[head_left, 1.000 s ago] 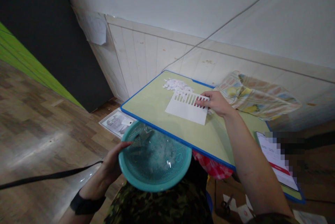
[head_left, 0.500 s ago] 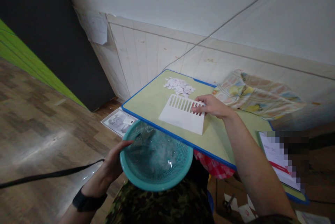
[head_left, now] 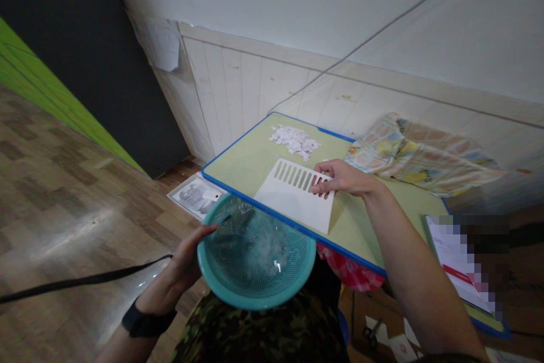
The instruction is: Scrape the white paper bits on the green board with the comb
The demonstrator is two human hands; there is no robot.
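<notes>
A: Step?
B: Prob. sheet positioning. R hand pinches slotted sheet, extending L of fingertips. L hand grips basket by rim, R of thumb.
A: Next req.?
B: Likely steady grips; paper scraps lie beyond R fingers.

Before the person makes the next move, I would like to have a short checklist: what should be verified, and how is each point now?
1. Right hand grips the white, flat, slotted sheet: ok, thumb over the slots at one end.
2. Left hand holds the round turquoise plastic basket: ok, thumb at the rim.
3. Basket rim fully visible: not ok, the light-green table with blue edging hides its far part.
4. Small white paper scraps gathered together: ok, in a loose pile beyond the sheet.
5. Pale, shiny contents of the basket identified: cannot tell, too blurred.
</notes>
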